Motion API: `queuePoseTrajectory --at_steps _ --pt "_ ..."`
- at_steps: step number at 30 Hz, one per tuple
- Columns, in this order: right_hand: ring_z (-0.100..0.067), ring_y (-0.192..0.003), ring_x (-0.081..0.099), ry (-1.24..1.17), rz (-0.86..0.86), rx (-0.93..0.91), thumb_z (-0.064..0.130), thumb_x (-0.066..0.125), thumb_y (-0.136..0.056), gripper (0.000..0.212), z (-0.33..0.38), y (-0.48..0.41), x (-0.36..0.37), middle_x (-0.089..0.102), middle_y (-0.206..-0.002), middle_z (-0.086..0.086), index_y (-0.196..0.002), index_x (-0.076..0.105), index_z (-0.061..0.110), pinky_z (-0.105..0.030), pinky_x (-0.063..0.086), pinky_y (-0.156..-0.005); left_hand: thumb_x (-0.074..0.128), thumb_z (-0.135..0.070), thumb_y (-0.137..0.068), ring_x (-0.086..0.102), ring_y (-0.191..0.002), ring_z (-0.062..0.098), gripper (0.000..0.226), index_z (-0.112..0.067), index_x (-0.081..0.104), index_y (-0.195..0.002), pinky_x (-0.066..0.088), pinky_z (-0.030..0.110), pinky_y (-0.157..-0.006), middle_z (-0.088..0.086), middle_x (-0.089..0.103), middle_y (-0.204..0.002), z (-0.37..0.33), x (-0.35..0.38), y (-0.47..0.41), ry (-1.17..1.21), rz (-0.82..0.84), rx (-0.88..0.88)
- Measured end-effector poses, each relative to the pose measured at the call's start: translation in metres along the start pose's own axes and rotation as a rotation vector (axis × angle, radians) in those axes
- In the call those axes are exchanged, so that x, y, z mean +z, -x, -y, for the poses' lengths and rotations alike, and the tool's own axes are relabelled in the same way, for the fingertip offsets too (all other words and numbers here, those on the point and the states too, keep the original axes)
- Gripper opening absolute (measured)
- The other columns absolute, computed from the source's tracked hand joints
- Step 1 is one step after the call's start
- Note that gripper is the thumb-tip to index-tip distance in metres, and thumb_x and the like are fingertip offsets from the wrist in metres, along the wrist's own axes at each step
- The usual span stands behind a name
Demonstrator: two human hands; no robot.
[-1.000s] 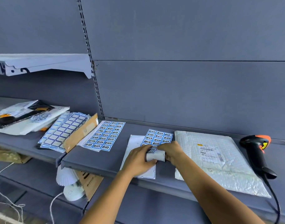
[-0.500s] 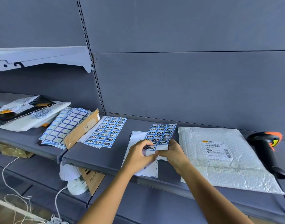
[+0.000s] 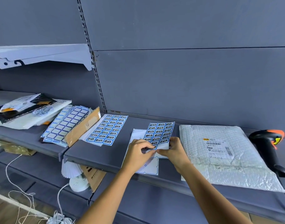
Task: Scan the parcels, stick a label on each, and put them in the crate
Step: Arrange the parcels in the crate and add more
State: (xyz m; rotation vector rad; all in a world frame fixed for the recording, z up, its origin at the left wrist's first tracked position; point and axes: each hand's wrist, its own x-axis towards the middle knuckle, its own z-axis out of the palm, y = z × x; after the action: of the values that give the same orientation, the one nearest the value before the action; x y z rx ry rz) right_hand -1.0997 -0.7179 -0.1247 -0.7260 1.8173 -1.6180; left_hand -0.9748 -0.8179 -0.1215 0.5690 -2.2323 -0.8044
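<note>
Left grip [image 3: 137,153] is narrow: thumb + forefinger pinch one small label [image 3: 149,148] at the near-left corner of a sheet of blue-bordered paper labels w/ black writing [image 3: 161,131]. Right grip [image 3: 175,150], just beside the left, has its fingers curled on the label sheet's near edge, steadying it. Label sheet lies partly over a white stripped backing sheet [image 3: 145,167] that runs under the left grip, all on the grey metal shelf [image 3: 96,152].

Handling, my read: the label is v. light, thin and floppy, prob. sticky underneath, so likely to curl or fold onto itself. Best held by one corner only and peeled low + slow, while the other grip keeps the label sheet flat.

Parcel due for it: white bubble-wrap mailer [image 3: 227,165], flat on the shelf just right of the right grip, printed address slip [image 3: 217,147] face up. Prob. light, soft and squashy w/ a slightly slick skin; take it by an edge or corner. The bumpy face means a label needs firm pressing.

Black handheld scanner w/ orange top [image 3: 268,146] lies right of the mailer, further from the grips. Left of the left grip: second label sheet [image 3: 107,129], brown cardboard piece [image 3: 83,126], stack of blank blue-edged sheets [image 3: 65,125], then a pile of more parcels [image 3: 25,110] well apart.

Containers: no crate in view, so can't tell where it is or what's in it.
</note>
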Motion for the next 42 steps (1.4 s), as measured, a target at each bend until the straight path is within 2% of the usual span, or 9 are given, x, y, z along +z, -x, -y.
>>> queuePoseTrajectory --at_steps 3,6,13,18,24,28,32,37,42 --pt "-0.017 -0.100 0.064 0.001 -0.003 -0.004 0.002 0.080 -0.067 0.057 0.003 0.002 0.002 0.065 -0.107 -0.005 -0.113 0.047 0.005 -0.035 0.053 -0.090 0.079 -0.014 -0.070 0.059 -0.085 0.016 0.009 -0.016 0.076 -0.079 0.047 0.025 -0.075 -0.010 0.068 -0.082 0.003 0.001 -0.001 -0.039 -0.018 0.019" --pt "-0.019 -0.103 0.066 0.029 0.010 -0.028 0.018 0.082 -0.054 0.069 0.000 0.001 0.002 0.067 -0.111 -0.008 -0.114 0.051 0.005 -0.039 0.055 -0.090 0.076 -0.021 -0.070 0.058 -0.080 0.019 0.007 -0.016 0.075 -0.076 0.046 0.028 -0.071 -0.008 0.069 -0.078 0.004 0.002 0.000 -0.082 -0.022 0.054" --pt "-0.018 -0.106 0.057 0.049 -0.021 -0.049 -0.001 0.077 -0.071 0.055 0.001 0.004 0.002 0.058 -0.114 -0.004 -0.111 0.042 0.015 -0.035 0.051 -0.092 0.056 -0.043 -0.072 0.056 -0.073 0.019 0.031 -0.017 0.073 -0.069 0.045 0.034 -0.068 -0.006 0.065 -0.069 0.003 0.003 0.002 -0.121 -0.028 0.126" --pt "-0.019 -0.106 0.057 0.041 -0.023 -0.072 -0.002 0.076 -0.072 0.054 -0.002 0.004 0.002 0.058 -0.113 -0.003 -0.109 0.042 0.017 -0.033 0.051 -0.090 0.054 -0.042 -0.072 0.056 -0.076 0.014 0.030 -0.018 0.072 -0.069 0.047 0.035 -0.071 -0.008 0.065 -0.071 0.002 0.002 0.002 -0.092 -0.032 0.093" --pt "-0.017 -0.102 0.058 -0.005 -0.025 -0.077 -0.004 0.075 -0.073 0.052 0.001 0.006 0.003 0.059 -0.108 0.000 -0.107 0.042 0.017 -0.028 0.050 -0.085 0.065 -0.036 -0.073 0.058 -0.085 0.013 0.023 -0.020 0.076 -0.084 0.047 0.030 -0.077 -0.012 0.070 -0.084 0.004 0.003 0.002 -0.095 -0.041 0.135" --pt "-0.015 -0.101 0.057 -0.011 -0.018 -0.084 -0.004 0.075 -0.073 0.052 0.002 0.007 0.002 0.058 -0.110 -0.001 -0.110 0.042 0.014 -0.028 0.050 -0.086 0.068 -0.031 -0.072 0.051 -0.082 0.005 0.016 -0.021 0.077 -0.082 0.039 0.024 -0.075 -0.012 0.069 -0.079 0.007 0.006 0.002 -0.125 -0.074 0.149" --pt "-0.016 -0.103 0.056 -0.011 -0.019 -0.079 -0.004 0.076 -0.072 0.054 0.003 0.007 0.002 0.058 -0.115 -0.005 -0.111 0.042 0.013 -0.027 0.050 -0.086 0.061 -0.040 -0.075 0.048 -0.077 0.005 0.024 -0.021 0.076 -0.076 0.035 0.020 -0.072 -0.011 0.066 -0.072 0.008 0.008 0.003 -0.130 -0.104 0.174" --pt "-0.009 -0.094 0.056 -0.004 -0.004 -0.077 -0.004 0.075 -0.073 0.054 0.005 0.010 0.003 0.058 -0.113 -0.006 -0.111 0.041 0.014 -0.014 0.046 -0.071 0.067 -0.028 -0.073 0.048 -0.077 0.005 0.012 -0.019 0.075 -0.073 0.031 0.013 -0.072 -0.010 0.066 -0.072 0.007 0.008 0.003 -0.142 -0.096 0.145" --pt "-0.004 -0.088 0.056 0.017 0.001 -0.069 -0.004 0.075 -0.074 0.054 0.007 0.011 0.003 0.059 -0.112 -0.006 -0.112 0.041 0.014 -0.014 0.047 -0.071 0.066 -0.025 -0.074 0.047 -0.079 0.007 0.010 -0.018 0.074 -0.072 0.033 0.019 -0.073 -0.009 0.066 -0.072 0.007 0.007 0.003 -0.151 -0.076 0.122"
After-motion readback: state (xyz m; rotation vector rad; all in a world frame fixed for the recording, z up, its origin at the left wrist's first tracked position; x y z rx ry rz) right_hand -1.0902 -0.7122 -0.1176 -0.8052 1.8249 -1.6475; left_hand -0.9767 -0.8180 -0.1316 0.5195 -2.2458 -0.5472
